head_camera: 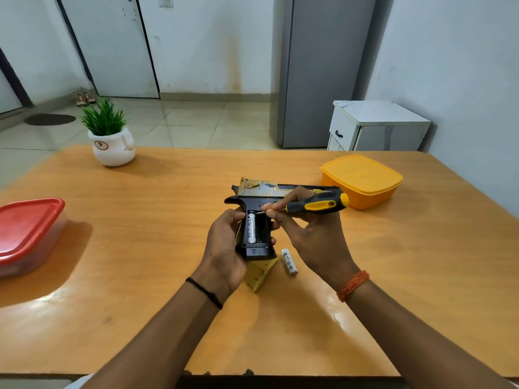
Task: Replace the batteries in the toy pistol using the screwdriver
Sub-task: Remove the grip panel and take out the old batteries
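The black and gold toy pistol (264, 192) is held above the table, its grip compartment open toward me. One silver battery (251, 229) sits in the left slot; the right slot looks empty. My left hand (224, 248) grips the pistol's handle from the left. My right hand (306, 237) holds the black and yellow screwdriver (320, 205), whose thin tip points at the top of the seated battery. A second silver battery (289, 261) lies loose on the table by my right hand. The yellow compartment cover (259, 273) lies under the pistol's grip.
The orange wooden table (140, 248) carries a red-lidded container (28, 234) at the left edge, a yellow lidded box (362, 179) right behind the pistol's muzzle, and a white potted plant (112, 144) at the back left. A grey fridge and white cabinet stand beyond.
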